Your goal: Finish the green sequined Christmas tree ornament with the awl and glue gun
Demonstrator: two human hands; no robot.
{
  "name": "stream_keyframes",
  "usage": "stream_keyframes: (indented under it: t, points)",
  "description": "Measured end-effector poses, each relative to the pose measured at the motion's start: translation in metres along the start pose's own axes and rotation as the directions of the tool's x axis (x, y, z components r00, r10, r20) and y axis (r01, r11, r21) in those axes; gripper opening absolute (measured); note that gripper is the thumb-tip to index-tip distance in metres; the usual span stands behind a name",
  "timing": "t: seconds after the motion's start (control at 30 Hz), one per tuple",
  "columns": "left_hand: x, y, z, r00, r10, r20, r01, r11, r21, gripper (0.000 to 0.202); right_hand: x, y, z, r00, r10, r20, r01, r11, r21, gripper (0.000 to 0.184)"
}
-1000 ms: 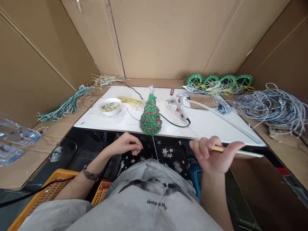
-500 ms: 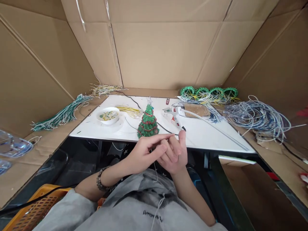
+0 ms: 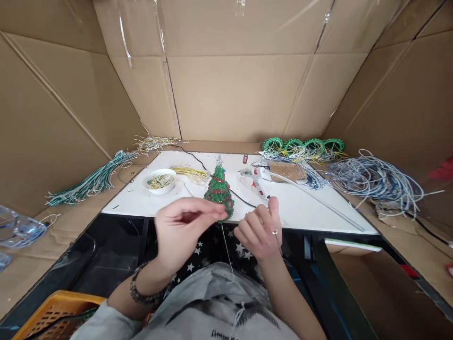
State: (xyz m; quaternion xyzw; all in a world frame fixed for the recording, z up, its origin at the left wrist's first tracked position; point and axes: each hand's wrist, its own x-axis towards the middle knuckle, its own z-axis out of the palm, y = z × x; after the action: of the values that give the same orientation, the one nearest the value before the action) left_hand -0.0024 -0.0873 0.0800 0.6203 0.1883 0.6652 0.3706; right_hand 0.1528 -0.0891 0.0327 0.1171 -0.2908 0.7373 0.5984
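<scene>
A small green bead tree (image 3: pixel 219 190) with red garlands and a clear star stands at the front edge of the white table (image 3: pixel 304 208). A thin white wire (image 3: pixel 227 252) hangs from its base down to my lap. My left hand (image 3: pixel 182 229), with a bead bracelet on the wrist, is pinched at the tree's base where the wire comes out. My right hand (image 3: pixel 260 231) is just right of the wire with a ring on one finger. Its fingers are curled, its back faces me, and its palm is hidden.
A white bowl of small bits (image 3: pixel 159 181), yellow wires (image 3: pixel 191 174) and a glue gun (image 3: pixel 256 178) with a black cord lie on the table. Green wire bundles (image 3: pixel 90 179), green bead rings (image 3: pixel 302 145) and a grey-blue wire tangle (image 3: pixel 375 182) lie around it. Cardboard walls enclose it. An orange crate (image 3: pixel 53 314) is lower left.
My right hand swung in from the right and met the left hand in front of the tree. Both have now parted, the left pinching at the tree's base. The view tilted upward.
</scene>
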Motion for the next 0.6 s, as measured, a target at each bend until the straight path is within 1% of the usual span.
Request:
stream_keyframes:
  t: [0.03,0.07,0.1,0.13,0.2,0.23,0.27,0.3,0.33,0.4,0.5,0.6]
  points:
    - [0.005,0.004,-0.004,0.994,0.098,-0.043,-0.097,0.995,0.017,0.020,0.000,-0.001,-0.002,0.998,-0.016,0.053,0.012,0.998,0.069,0.077]
    - [0.012,0.007,-0.009,0.977,0.190,-0.096,-0.186,0.981,0.054,0.017,0.000,-0.002,-0.004,0.992,-0.038,0.120,0.020,0.989,0.144,0.077]
    - [0.019,0.008,-0.014,0.947,0.272,-0.172,-0.258,0.961,0.102,0.017,0.000,-0.003,-0.006,0.980,-0.061,0.188,0.019,0.976,0.219,0.077]
    - [0.027,0.007,-0.019,0.905,0.343,-0.253,-0.311,0.937,0.158,0.017,0.000,-0.003,-0.009,0.965,-0.085,0.249,0.009,0.957,0.290,0.078]
    - [0.044,-0.001,-0.029,0.854,0.377,-0.357,-0.284,0.915,0.287,0.017,-0.001,-0.003,-0.012,0.933,-0.124,0.338,-0.024,0.915,0.402,0.080]
    - [0.052,-0.007,-0.035,0.832,0.384,-0.399,-0.263,0.908,0.326,0.017,-0.001,-0.002,-0.012,0.918,-0.141,0.370,-0.040,0.896,0.442,0.081]
    - [0.058,-0.013,-0.040,0.829,0.371,-0.418,-0.241,0.912,0.332,0.017,0.000,-0.001,-0.013,0.905,-0.158,0.395,-0.052,0.880,0.473,0.082]
    - [0.063,-0.019,-0.044,0.825,0.350,-0.443,-0.229,0.925,0.305,0.018,0.000,0.000,-0.013,0.893,-0.174,0.415,-0.062,0.867,0.495,0.082]
    - [0.066,-0.024,-0.048,0.835,0.301,-0.461,-0.202,0.947,0.251,0.022,0.001,0.001,-0.013,0.883,-0.187,0.430,-0.068,0.857,0.511,0.082]
    - [0.067,-0.029,-0.051,0.872,0.164,-0.462,-0.115,0.984,0.133,0.030,0.002,0.002,-0.012,0.873,-0.196,0.447,-0.079,0.847,0.526,0.083]
    - [0.058,-0.024,-0.046,0.913,-0.005,-0.409,-0.003,1.000,-0.018,0.036,0.002,0.004,-0.013,0.875,-0.188,0.446,-0.082,0.850,0.520,0.082]
    - [0.047,-0.013,-0.036,0.928,-0.133,-0.348,0.091,0.987,-0.135,0.037,-0.001,0.004,-0.015,0.890,-0.178,0.420,-0.070,0.856,0.512,0.081]
